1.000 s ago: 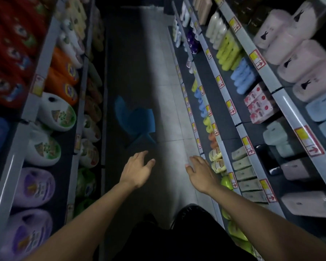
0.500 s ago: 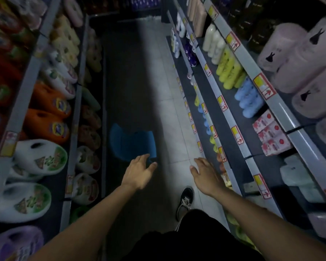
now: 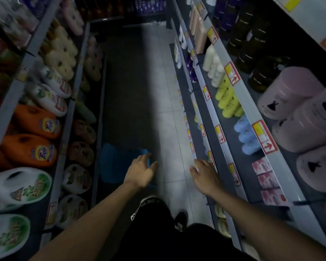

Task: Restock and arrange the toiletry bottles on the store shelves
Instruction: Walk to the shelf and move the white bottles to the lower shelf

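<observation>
Neither grip held anything: both hands were open and empty as the person walked the aisle.

Nearest, both forearms reached forward, palms down; the left hand [image 3: 140,171] hung with loose, spread fingers over a blue stool [image 3: 117,162] on the floor, and the right hand [image 3: 205,175] sat just beside the edge of the lower right shelf [image 3: 201,117]. Compared with a second earlier the stool had come closer beneath the hands, which suggested an approach, no restocking yet. Farther on, the yellow bottles [image 3: 227,98] and blue bottles [image 3: 247,135] stood untouched on the right shelves.
</observation>
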Motion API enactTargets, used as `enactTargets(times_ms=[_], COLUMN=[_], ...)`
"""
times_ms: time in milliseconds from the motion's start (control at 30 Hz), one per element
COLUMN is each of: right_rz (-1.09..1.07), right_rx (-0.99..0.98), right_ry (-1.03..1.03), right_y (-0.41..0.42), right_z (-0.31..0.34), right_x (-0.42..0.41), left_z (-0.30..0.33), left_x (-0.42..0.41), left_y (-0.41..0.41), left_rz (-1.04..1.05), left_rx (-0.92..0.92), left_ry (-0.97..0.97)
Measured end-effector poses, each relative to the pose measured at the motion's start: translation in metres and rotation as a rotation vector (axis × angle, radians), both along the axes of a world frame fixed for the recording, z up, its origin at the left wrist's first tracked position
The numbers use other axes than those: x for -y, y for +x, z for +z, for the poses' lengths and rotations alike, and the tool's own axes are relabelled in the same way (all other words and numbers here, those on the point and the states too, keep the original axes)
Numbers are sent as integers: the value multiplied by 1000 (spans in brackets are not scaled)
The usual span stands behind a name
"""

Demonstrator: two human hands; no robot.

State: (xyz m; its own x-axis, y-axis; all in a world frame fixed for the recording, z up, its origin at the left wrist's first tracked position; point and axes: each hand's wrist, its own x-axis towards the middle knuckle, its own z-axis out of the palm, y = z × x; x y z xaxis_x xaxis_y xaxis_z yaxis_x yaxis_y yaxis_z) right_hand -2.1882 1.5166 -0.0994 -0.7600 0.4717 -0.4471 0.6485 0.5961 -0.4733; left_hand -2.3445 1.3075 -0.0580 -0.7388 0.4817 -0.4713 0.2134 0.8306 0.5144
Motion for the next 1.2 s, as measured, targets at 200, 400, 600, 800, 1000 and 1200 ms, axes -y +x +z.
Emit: enactTargets(times_ms=[200, 400, 600, 800, 1000, 1200], right_rz=[36, -24, -120, -299, -532, -667], right_rx=[28, 43, 44, 46, 47, 19], right_ry=[0, -2, -33, -114, -62, -37], right_y=[-50, -119, -188, -217, -208, -171], right_z=[-13, -37, -37, -22, -20, -14], right_x=[-27, -61, -105, -132, -143, -126], left_z=[-12, -32, -30, -25, -17, -12], left_x=[-31, -78, -140, -215, -281, -300], left_y=[-48, -128, -212, -274, -281, -249], left_rz=[1, -26, -139, -356, -549, -686], left_rx=[46, 92, 123, 121, 111, 105], left_ry=[-9, -4, 1, 7, 16, 4])
